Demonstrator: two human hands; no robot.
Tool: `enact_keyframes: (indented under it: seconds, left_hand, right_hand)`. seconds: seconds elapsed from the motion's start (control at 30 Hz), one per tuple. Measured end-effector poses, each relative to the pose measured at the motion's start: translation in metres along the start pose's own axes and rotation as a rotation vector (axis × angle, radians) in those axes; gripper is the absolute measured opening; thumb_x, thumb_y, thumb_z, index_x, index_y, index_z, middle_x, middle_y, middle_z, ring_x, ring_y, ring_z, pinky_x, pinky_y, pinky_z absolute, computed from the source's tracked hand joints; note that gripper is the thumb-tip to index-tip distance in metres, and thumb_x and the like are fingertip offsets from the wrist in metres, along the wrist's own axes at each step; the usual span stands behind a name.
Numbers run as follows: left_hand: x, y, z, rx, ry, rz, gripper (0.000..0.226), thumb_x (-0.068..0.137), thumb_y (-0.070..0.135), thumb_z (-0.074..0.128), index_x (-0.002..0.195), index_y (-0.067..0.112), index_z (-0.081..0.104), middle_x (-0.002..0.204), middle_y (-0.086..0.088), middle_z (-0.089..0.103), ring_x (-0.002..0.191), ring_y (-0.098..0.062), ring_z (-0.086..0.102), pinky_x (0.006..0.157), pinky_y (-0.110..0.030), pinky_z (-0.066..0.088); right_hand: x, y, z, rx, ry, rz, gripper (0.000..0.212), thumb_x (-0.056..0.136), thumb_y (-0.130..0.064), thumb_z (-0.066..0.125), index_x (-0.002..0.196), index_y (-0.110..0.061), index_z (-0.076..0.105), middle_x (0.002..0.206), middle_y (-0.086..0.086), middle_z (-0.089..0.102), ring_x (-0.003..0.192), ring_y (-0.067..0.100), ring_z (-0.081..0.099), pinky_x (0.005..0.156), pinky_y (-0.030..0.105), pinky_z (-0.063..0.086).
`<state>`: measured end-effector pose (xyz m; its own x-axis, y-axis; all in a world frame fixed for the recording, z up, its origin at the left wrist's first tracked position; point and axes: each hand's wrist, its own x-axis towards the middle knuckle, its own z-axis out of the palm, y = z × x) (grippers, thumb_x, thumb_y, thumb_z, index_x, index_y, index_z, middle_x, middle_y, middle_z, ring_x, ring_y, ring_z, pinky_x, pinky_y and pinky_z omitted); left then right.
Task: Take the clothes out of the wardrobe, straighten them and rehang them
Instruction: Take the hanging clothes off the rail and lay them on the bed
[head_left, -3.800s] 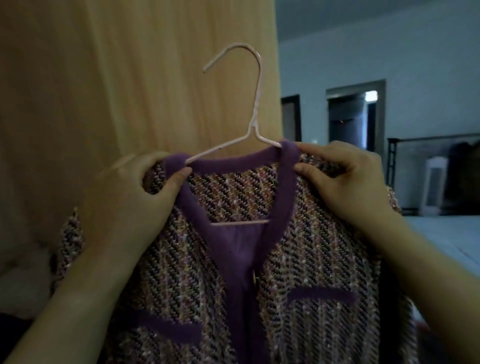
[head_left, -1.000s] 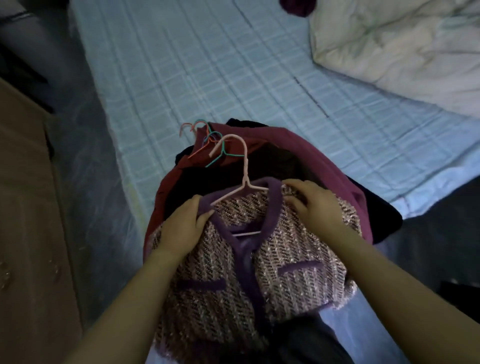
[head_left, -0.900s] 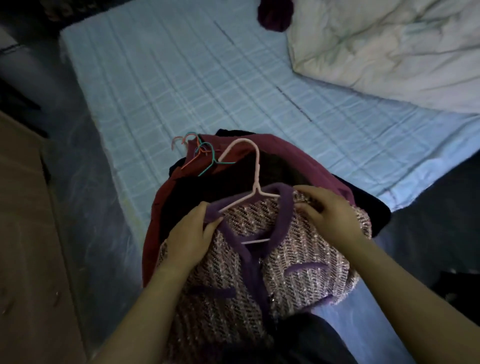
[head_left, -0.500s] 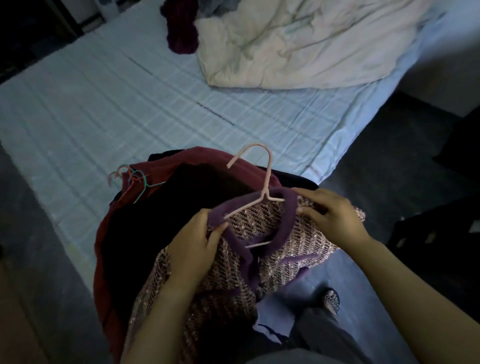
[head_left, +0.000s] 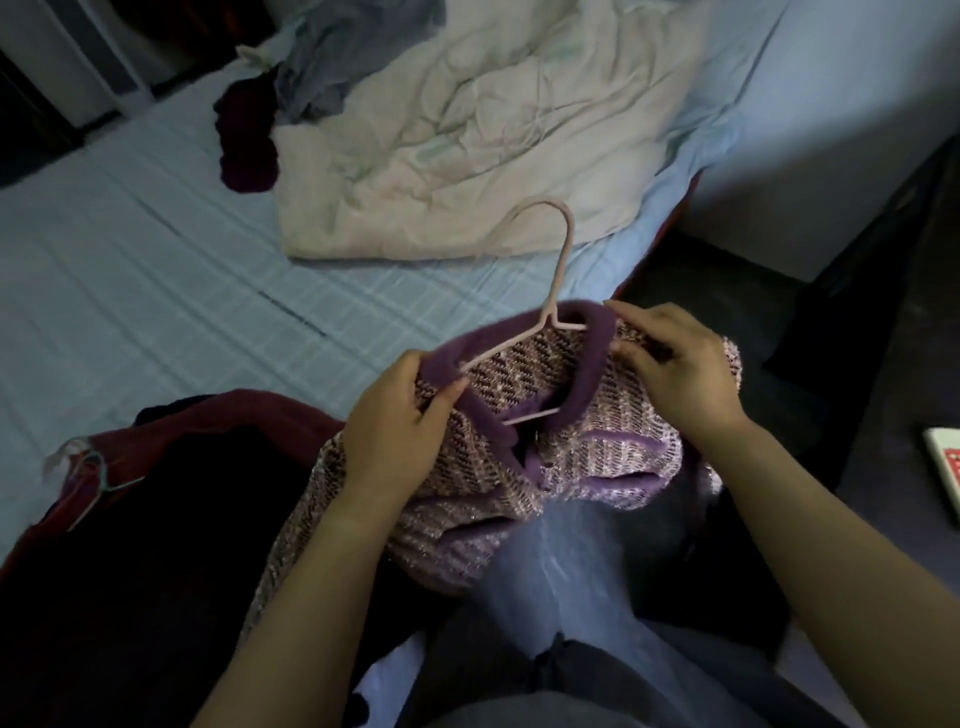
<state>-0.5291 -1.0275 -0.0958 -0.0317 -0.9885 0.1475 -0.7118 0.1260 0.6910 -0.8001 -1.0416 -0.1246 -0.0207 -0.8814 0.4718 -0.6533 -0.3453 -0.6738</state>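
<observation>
Jacket (head_left: 613, 457) on its hanger (head_left: 563, 260), pinched at both shoulders by left grip (head_left: 395, 431) and right grip (head_left: 675, 374), has swung right, away from the pile (head_left: 182, 499) on the bed (head_left: 156, 291).

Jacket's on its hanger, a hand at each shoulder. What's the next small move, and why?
Probably tug both shoulders of the purple-trimmed pink tweed jacket outward along the pale pink wire hanger. The left hand and right hand pinch them, and the collar sits bunched and lopsided.

L hand (head_left: 395, 441) + R hand (head_left: 680, 374) grip tweed jacket (head_left: 597, 447) shoulders | on pink hanger (head_left: 558, 270)
</observation>
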Motion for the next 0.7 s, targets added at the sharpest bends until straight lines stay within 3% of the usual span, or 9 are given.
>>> enact_keyframes:
  seconds: [0.23, 0.4, 0.5, 0.7]
  left_hand:
    - [0.133, 0.051, 0.047, -0.041, 0.088, 0.041, 0.015, 0.088, 0.045, 0.057, 0.092, 0.032, 0.052, 0.072, 0.015, 0.054, 0.064, -0.009, 0.052, 0.055, -0.03, 0.035]
    - [0.261, 0.074, 0.069, -0.066, 0.134, 0.105, 0.017, 0.088, 0.044, 0.059, 0.089, 0.028, 0.052, 0.073, 0.016, 0.052, 0.068, -0.014, 0.051, 0.059, -0.031, 0.034]
    - [0.34, 0.093, 0.065, -0.073, 0.164, 0.141, 0.015, 0.087, 0.044, 0.059, 0.092, 0.032, 0.052, 0.077, 0.016, 0.053, 0.072, -0.011, 0.051, 0.062, -0.031, 0.035]
    - [0.474, 0.114, 0.06, -0.095, 0.314, 0.175, 0.024, 0.088, 0.044, 0.058, 0.101, 0.024, 0.058, 0.086, 0.012, 0.058, 0.081, -0.014, 0.055, 0.066, -0.033, 0.041]
  right_hand:
    - [0.136, 0.077, -0.027, -0.041, 0.092, -0.084, 0.036, 0.085, -0.026, 0.066, 0.119, -0.015, 0.064, 0.089, 0.008, 0.062, 0.078, 0.019, 0.058, 0.074, 0.027, 0.046]
    - [0.247, 0.118, -0.034, -0.099, 0.159, -0.119, 0.037, 0.085, -0.025, 0.065, 0.119, -0.012, 0.063, 0.084, 0.007, 0.061, 0.075, 0.009, 0.051, 0.074, 0.009, 0.038]
    - [0.326, 0.133, -0.038, -0.115, 0.186, -0.148, 0.037, 0.086, -0.028, 0.064, 0.121, -0.016, 0.061, 0.085, 0.005, 0.061, 0.074, 0.014, 0.053, 0.071, 0.017, 0.041]
    - [0.479, 0.156, -0.031, -0.088, 0.238, -0.22, 0.037, 0.085, -0.03, 0.065, 0.12, -0.019, 0.062, 0.088, -0.003, 0.057, 0.078, 0.01, 0.053, 0.075, 0.018, 0.042]
